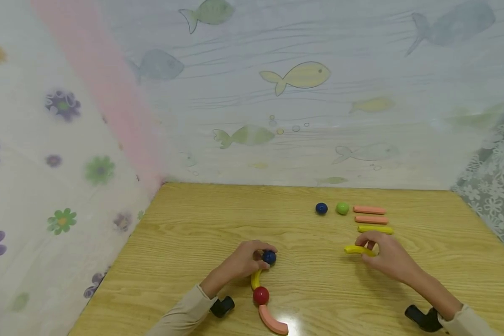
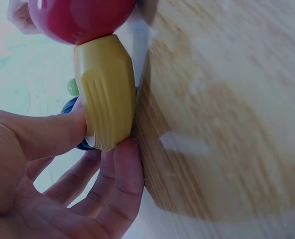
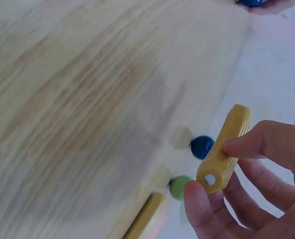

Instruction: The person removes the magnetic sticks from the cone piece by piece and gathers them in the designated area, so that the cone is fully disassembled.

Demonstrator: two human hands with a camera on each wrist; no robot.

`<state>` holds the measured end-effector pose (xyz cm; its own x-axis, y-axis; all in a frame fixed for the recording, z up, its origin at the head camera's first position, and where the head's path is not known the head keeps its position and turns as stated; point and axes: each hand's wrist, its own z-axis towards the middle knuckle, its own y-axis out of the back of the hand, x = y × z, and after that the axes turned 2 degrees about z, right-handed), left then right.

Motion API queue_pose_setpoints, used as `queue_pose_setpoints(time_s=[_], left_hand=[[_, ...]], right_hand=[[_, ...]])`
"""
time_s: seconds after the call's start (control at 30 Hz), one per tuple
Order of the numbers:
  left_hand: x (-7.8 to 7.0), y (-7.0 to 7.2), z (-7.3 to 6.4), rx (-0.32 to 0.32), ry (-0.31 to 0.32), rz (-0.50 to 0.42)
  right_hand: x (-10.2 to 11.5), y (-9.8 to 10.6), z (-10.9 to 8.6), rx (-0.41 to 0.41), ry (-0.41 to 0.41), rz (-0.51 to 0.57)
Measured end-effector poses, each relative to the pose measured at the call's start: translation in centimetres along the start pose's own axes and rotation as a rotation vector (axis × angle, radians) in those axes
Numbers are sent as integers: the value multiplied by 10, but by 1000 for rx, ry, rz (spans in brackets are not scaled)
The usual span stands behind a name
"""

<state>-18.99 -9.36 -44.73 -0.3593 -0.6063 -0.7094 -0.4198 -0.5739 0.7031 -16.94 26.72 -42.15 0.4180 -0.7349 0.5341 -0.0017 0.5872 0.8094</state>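
Observation:
At the middle of the table my left hand [image 1: 240,262] holds a dark blue ball [image 1: 270,257] between thumb and fingers. Touching that ball is a curved yellow stick [image 1: 255,280], followed by a red ball [image 1: 261,296] and a curved salmon stick [image 1: 274,322], all in a bent line. In the left wrist view the yellow stick [image 2: 107,92] partly hides the blue ball. To the right, my right hand [image 1: 389,257] pinches another curved yellow stick [image 1: 353,249] above the table. A round silvery spot shows on this yellow stick's [image 3: 222,154] end in the right wrist view.
Toward the back right lie a second dark blue ball [image 1: 321,208], a green ball [image 1: 342,208], two straight salmon sticks [image 1: 369,210] and a straight yellow stick [image 1: 375,229]. Patterned sheets [image 1: 235,102] stand behind and beside the wooden table [image 1: 218,210].

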Motion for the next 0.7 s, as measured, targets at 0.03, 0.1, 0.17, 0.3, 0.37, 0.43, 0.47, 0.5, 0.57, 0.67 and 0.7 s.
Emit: queue_pose_setpoints(time_s=[0.03,0.1,0.17,0.3,0.37,0.43,0.47,0.5,0.57,0.67,0.7], left_hand=[[0,0,0,0,1,2],[-1,0,0,0,3,4],[-1,0,0,-1,2,4],[-1,1,-1,-2,2,-1],[-1,1,-1,-2,5,-3],[-1,0,-1,-1,4,-4],[-1,0,0,-2,4,-2],[-1,0,0,-2,6,-1],[-1,0,0,-3,8,6],[0,0,0,-3,11,11],[0,0,-1,-2,11,11]], right_hand=[[-1,2,-1,-5,-1,-8],[-4,6,-2,-12,-1,-22],[-7,10,-3,-19,4,-26],[-13,18,-3,-19,0,-30],[-17,22,-2,-21,-5,-34],[-22,26,-1,-35,-2,-48],[-24,28,-1,-45,9,-51],[-27,30,0,-57,20,-59],[-33,33,1,-87,53,-78],[-43,38,3,-118,85,-89],[-46,40,4,-121,86,-91]])
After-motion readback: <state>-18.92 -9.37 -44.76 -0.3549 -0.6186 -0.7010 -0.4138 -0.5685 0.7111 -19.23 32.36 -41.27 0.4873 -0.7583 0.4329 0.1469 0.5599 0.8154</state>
